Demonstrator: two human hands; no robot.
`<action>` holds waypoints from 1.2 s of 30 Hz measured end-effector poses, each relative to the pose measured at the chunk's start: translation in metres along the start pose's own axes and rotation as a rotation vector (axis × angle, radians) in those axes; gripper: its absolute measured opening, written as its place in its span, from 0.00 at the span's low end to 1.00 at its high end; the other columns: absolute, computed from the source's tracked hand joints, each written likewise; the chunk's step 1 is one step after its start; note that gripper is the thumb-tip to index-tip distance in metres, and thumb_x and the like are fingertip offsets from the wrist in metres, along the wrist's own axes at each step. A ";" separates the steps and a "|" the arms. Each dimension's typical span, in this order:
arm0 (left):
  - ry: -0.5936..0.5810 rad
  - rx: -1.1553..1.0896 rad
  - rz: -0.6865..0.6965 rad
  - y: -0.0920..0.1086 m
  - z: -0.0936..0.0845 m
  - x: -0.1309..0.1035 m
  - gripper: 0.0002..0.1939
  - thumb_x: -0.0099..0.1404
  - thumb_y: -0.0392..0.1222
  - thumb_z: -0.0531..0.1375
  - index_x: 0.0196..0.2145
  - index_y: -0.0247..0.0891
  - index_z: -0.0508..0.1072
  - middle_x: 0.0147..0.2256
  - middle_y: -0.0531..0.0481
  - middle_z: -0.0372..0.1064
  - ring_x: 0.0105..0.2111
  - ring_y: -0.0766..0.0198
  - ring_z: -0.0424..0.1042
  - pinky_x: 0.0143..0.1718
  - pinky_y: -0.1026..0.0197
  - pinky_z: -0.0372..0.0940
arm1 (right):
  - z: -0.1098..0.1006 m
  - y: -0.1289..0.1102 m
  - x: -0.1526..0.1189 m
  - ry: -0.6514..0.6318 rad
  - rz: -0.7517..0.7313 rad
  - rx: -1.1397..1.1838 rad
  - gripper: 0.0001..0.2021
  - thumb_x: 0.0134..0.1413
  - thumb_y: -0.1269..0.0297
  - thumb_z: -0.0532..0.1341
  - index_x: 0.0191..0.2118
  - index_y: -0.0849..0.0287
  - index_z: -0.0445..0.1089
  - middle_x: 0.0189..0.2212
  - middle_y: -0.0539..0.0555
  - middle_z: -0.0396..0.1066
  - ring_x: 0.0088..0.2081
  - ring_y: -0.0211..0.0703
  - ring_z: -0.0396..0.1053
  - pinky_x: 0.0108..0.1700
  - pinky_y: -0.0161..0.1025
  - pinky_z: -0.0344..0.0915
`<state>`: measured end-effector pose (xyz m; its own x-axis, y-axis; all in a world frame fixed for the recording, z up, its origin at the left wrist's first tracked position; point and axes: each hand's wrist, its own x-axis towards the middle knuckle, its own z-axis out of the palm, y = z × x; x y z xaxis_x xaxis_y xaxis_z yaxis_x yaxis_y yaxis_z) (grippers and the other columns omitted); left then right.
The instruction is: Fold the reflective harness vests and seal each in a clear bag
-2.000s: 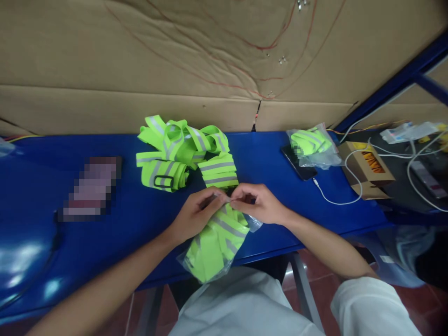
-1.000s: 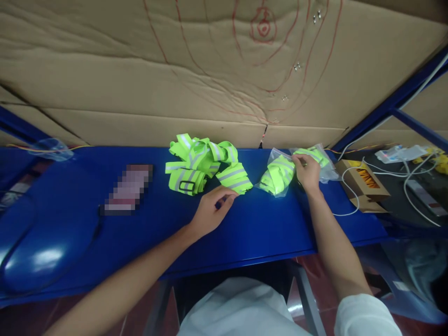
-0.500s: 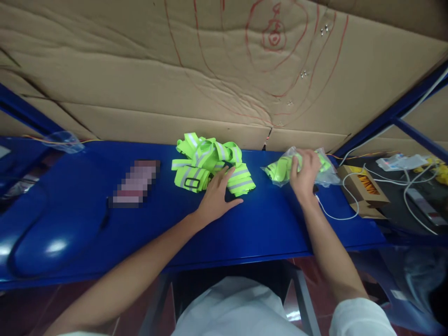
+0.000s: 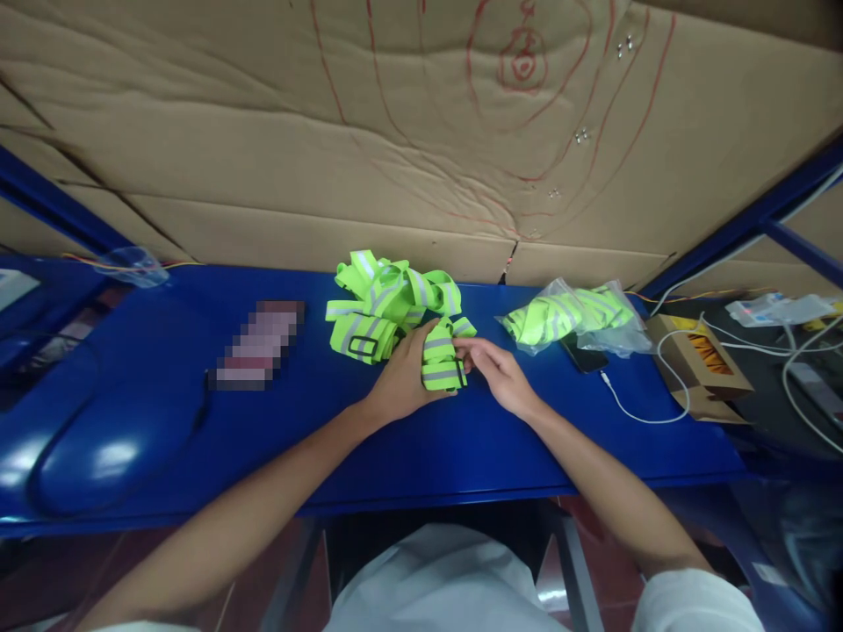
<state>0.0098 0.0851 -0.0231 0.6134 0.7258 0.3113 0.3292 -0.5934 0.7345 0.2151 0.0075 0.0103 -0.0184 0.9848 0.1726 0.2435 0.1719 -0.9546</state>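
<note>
Left hand [image 4: 400, 376]: fingers grip a folded reflective strap [image 4: 440, 354]; right hand [image 4: 499, 367]: curled fingers at its right side, hold unclear. Loose straps [image 4: 388, 294] lie just beyond the left fingers. Judged step: two-handed strap handling; next move calls for keeping folds together.

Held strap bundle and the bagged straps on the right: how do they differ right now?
The held strap bundle is bare, while the bagged straps sit in clear plastic. The held strap bundle is gripped in the left hand, the right hand beside it; the bagged straps lie unheld on the blue table. The held strap bundle is compact, the bagged straps spread wider. Both are yellow-green with grey stripes.
</note>
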 end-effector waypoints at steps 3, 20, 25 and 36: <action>0.040 -0.187 -0.010 0.002 -0.003 0.002 0.54 0.52 0.49 0.77 0.68 0.41 0.54 0.63 0.35 0.62 0.63 0.42 0.66 0.65 0.39 0.63 | -0.002 0.001 -0.002 0.007 0.005 0.123 0.23 0.68 0.42 0.58 0.52 0.54 0.76 0.45 0.55 0.74 0.41 0.43 0.74 0.50 0.45 0.75; -0.096 -1.086 -0.274 0.019 -0.013 0.000 0.32 0.53 0.62 0.75 0.50 0.44 0.79 0.51 0.41 0.78 0.59 0.40 0.72 0.61 0.34 0.68 | 0.004 0.005 -0.010 -0.082 -0.096 -0.572 0.42 0.67 0.49 0.63 0.76 0.57 0.43 0.50 0.61 0.77 0.52 0.57 0.75 0.58 0.56 0.66; -0.036 -1.055 -0.315 0.021 -0.032 0.006 0.35 0.50 0.66 0.74 0.51 0.45 0.79 0.51 0.41 0.77 0.59 0.37 0.71 0.59 0.33 0.69 | -0.001 -0.010 -0.012 -0.118 -0.230 -0.992 0.27 0.71 0.54 0.59 0.68 0.63 0.63 0.55 0.66 0.73 0.55 0.59 0.72 0.53 0.53 0.65; 0.077 -1.097 -0.282 0.051 -0.042 -0.002 0.37 0.59 0.73 0.64 0.58 0.48 0.74 0.61 0.44 0.71 0.67 0.39 0.62 0.64 0.36 0.65 | 0.002 -0.020 -0.019 0.027 -0.327 -1.271 0.17 0.70 0.73 0.52 0.57 0.62 0.73 0.50 0.62 0.78 0.51 0.53 0.75 0.60 0.53 0.63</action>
<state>-0.0049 0.0681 0.0398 0.5584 0.8275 0.0592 -0.3810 0.1924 0.9043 0.2084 -0.0148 0.0260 -0.2346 0.8990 0.3698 0.9697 0.2434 0.0236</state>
